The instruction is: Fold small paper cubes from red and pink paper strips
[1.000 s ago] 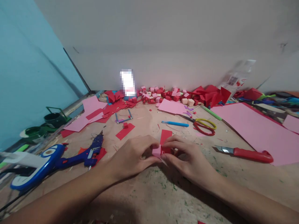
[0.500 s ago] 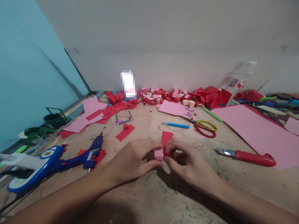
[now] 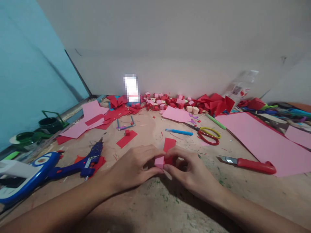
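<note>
Between my hands, low over the table, is a small pink paper cube [image 3: 159,161]. My left hand [image 3: 139,163] pinches it from the left, thumb below and fingers above. From the other side my right hand [image 3: 186,166] is closed at the cube's right edge, its thumb and fingertips on a red paper strip [image 3: 169,144] that reaches away behind the cube. Whether strip and cube are joined is hidden by the fingers. Left of them lies a red paper piece [image 3: 126,139] with a tiny red cube [image 3: 127,132] on it.
A blue glue gun [image 3: 91,160] lies at left. To the right are a red-handled knife [image 3: 255,164], scissors [image 3: 209,135], a blue pen-like tool [image 3: 179,132] and a large pink sheet [image 3: 262,139]. Many paper cubes [image 3: 170,102], a lit phone [image 3: 131,88] and a bottle [image 3: 240,87] line the wall.
The view has shifted slightly, so most things sit further left. Both hands keep their hold, and the pink cube appears a little more tilted.
</note>
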Tool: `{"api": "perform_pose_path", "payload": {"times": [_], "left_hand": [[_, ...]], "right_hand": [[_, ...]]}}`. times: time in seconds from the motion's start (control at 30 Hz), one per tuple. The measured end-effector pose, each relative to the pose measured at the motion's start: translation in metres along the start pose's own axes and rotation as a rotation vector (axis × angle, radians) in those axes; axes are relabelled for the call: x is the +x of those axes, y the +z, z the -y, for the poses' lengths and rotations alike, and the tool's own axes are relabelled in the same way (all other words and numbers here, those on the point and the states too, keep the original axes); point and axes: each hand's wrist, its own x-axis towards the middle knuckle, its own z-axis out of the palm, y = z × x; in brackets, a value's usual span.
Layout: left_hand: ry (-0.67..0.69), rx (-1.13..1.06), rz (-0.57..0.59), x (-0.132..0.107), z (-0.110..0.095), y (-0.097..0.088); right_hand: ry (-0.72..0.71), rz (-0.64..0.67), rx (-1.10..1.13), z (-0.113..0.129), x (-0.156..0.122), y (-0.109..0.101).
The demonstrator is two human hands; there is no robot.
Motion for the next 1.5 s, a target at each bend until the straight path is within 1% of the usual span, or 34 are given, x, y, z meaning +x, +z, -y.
{"api": "perform_pose_path", "payload": {"times": [0.17,0.3,0.4,0.5,0.77,0.97,1.1,1.33,1.5], "left_hand": [[-0.002,-0.032,-0.01,0.001,-0.003,-0.001],[-0.061,-0.142,-0.068,0.004,-0.005,-0.003],[-0.113,-0.222,-0.087,0.007,-0.007,-0.005],[-0.143,-0.264,-0.089,0.009,-0.008,-0.006],[-0.175,-0.239,-0.1,0.009,-0.011,-0.006],[-0.192,-0.243,-0.084,0.009,-0.01,-0.006],[-0.19,-0.253,-0.109,0.008,-0.009,-0.005],[-0.184,-0.252,-0.11,0.008,-0.011,-0.006],[-0.195,-0.244,-0.097,0.008,-0.01,-0.006]], "right_hand": [[0.036,-0.003,0.094,0.001,-0.001,0.0],[0.053,-0.003,0.161,0.002,-0.001,-0.001],[0.033,-0.023,0.173,0.0,-0.001,0.0],[0.001,-0.038,0.138,-0.002,-0.002,0.001],[0.013,-0.026,0.073,-0.006,-0.002,0.001],[0.037,-0.021,0.098,-0.004,-0.002,0.001],[0.061,-0.036,0.121,-0.005,-0.002,0.0],[0.013,-0.034,0.102,-0.004,-0.001,-0.002],[0.033,-0.033,0.089,-0.004,-0.002,-0.001]]}}
